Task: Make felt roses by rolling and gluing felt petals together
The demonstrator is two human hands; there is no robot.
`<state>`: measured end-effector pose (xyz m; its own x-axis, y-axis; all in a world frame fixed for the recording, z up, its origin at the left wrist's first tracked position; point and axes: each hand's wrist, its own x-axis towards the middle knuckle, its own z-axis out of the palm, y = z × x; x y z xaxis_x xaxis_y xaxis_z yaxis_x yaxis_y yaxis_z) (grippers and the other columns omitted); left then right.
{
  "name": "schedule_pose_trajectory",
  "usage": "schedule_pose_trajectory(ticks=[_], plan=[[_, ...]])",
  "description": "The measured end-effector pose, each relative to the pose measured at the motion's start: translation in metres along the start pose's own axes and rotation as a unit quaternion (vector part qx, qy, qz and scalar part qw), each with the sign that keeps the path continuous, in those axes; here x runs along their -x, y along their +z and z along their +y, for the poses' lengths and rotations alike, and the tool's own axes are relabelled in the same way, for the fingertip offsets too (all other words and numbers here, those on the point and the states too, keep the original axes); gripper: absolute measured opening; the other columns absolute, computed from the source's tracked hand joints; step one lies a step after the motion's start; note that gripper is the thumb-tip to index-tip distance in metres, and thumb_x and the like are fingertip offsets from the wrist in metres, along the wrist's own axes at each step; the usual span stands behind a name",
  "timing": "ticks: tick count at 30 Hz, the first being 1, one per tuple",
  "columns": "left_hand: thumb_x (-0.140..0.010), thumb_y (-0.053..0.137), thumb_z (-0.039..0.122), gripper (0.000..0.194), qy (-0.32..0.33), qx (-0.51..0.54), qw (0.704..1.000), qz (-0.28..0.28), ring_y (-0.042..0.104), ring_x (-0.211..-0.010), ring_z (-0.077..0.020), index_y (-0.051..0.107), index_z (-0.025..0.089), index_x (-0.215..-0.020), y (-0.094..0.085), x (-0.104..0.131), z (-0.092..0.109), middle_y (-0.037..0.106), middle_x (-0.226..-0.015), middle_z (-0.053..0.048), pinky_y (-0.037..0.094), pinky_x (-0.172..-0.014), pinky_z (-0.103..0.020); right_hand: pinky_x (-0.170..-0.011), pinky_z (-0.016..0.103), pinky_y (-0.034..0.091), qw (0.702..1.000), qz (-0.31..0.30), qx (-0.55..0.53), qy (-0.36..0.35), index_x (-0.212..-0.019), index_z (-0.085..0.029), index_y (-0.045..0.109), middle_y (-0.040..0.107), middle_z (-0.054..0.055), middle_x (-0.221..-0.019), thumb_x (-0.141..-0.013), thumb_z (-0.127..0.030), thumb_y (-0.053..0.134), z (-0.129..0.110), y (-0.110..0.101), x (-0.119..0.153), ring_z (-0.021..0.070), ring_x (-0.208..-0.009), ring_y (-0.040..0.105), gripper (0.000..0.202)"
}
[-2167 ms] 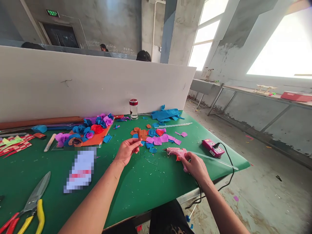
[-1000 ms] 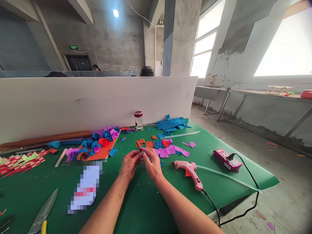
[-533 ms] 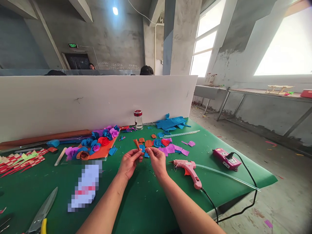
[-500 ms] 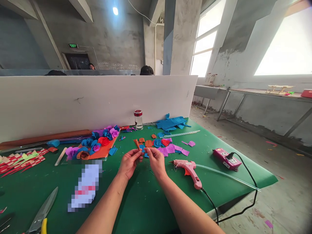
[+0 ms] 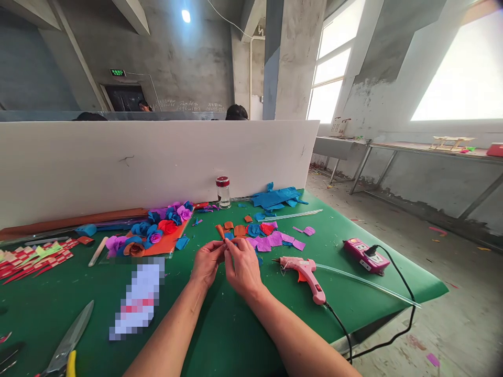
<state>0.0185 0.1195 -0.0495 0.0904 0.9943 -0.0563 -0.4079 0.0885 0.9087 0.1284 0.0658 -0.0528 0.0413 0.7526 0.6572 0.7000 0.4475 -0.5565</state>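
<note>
Between my hands an orange-brown piece of crepe paper (image 5: 220,231) stands up in a narrow roll. My left hand (image 5: 206,266) pinches its lower end, fingers closed. My right hand (image 5: 242,266) is closed too, its fingertips against the roll's right side; the lower part of the roll is hidden by the fingers. Just beyond lie cut orange petals (image 5: 239,230), blue petals (image 5: 254,230), a red petal (image 5: 267,229) and purple paper squares (image 5: 275,239). A pink glue gun (image 5: 302,267) rests right of my right hand.
Finished paper flowers (image 5: 168,227) lie on the left, near a checkered woven strip (image 5: 43,259). Scissors (image 5: 73,337) are at the front left. A lidded glass jar (image 5: 223,193) stands by the white partition (image 5: 157,162). The power strip (image 5: 365,255) and its cord lie right.
My right hand has moved left, closing in on my left hand, and its fingers now meet the paper roll. The roll's top looks slightly tighter.
</note>
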Motion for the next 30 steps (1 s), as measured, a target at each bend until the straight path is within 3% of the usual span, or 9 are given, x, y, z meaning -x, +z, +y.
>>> schedule_pose_trajectory(ticks=[3,6,9,12,20,25,30], plan=[[-0.039,0.093,0.027,0.038,0.000,0.012,1.000,0.013,0.060,-0.053,-0.0092,0.070,0.013,-0.065,-0.004,-0.002,0.000,0.068,-0.059,0.000,0.047,-0.054,-0.019,-0.085,0.042,0.045,0.999,-0.012,0.021,-0.030,-0.123,-0.019,0.063,0.060,0.012,-0.111,-0.088,-0.021,0.049,-0.008,-0.004,0.001,0.0261,-0.094,0.054,0.038],[-0.044,0.092,0.025,0.036,0.003,0.018,1.000,0.002,0.062,-0.057,-0.0100,0.071,0.013,-0.071,-0.008,-0.002,0.004,0.071,-0.066,-0.002,0.050,-0.058,-0.020,-0.084,0.039,0.046,0.998,0.028,-0.057,-0.028,-0.114,-0.024,0.067,0.061,0.010,-0.108,-0.087,-0.026,0.054,-0.005,-0.007,-0.002,0.0241,-0.095,0.055,0.030],[-0.050,0.091,0.026,0.035,-0.013,0.003,1.000,-0.021,0.063,-0.056,-0.0108,0.072,0.013,-0.076,-0.009,0.000,0.009,0.073,-0.070,-0.005,0.051,-0.058,-0.022,-0.076,0.032,0.049,0.976,0.112,-0.171,0.073,-0.094,-0.021,0.071,0.063,0.006,-0.090,-0.088,-0.035,0.056,0.012,-0.008,-0.009,0.0195,-0.084,0.059,0.021],[-0.053,0.090,0.028,0.033,-0.014,-0.024,0.998,-0.055,0.062,-0.055,-0.0112,0.074,0.013,-0.078,-0.008,0.002,0.011,0.074,-0.073,-0.007,0.051,-0.056,-0.023,-0.067,0.029,0.048,0.961,0.110,-0.215,0.138,-0.075,-0.019,0.071,0.064,0.004,-0.073,-0.087,-0.041,0.059,0.031,-0.009,-0.016,0.0169,-0.070,0.059,0.028],[-0.058,0.087,0.036,0.028,0.032,-0.126,0.986,-0.107,0.060,-0.058,-0.0134,0.078,0.017,-0.077,-0.001,0.008,0.007,0.072,-0.071,-0.004,0.051,-0.061,-0.026,-0.076,0.030,0.051,0.967,0.017,-0.247,0.061,-0.092,-0.024,0.077,0.071,0.005,-0.089,-0.085,-0.034,0.065,0.038,-0.009,-0.020,0.0192,-0.082,0.066,0.018],[-0.062,0.083,0.035,0.018,0.114,-0.196,0.969,-0.098,0.056,-0.055,-0.0139,0.077,0.020,-0.068,0.001,0.007,0.005,0.065,-0.057,0.000,0.048,-0.058,-0.025,-0.079,0.034,0.051,0.977,0.024,-0.212,0.032,-0.084,-0.024,0.076,0.072,0.005,-0.088,-0.083,-0.030,0.067,0.039,-0.006,-0.018,0.0213,-0.085,0.066,0.011],[-0.066,0.078,0.029,0.006,0.195,-0.237,0.948,-0.082,0.058,-0.057,-0.0159,0.078,0.023,-0.068,-0.003,0.004,0.002,0.068,-0.061,0.000,0.048,-0.062,-0.026,-0.078,0.032,0.051,0.982,0.026,-0.185,-0.010,-0.089,-0.025,0.075,0.071,0.005,-0.089,-0.086,-0.029,0.063,0.037,-0.007,-0.017,0.0205,-0.086,0.064,0.012]])
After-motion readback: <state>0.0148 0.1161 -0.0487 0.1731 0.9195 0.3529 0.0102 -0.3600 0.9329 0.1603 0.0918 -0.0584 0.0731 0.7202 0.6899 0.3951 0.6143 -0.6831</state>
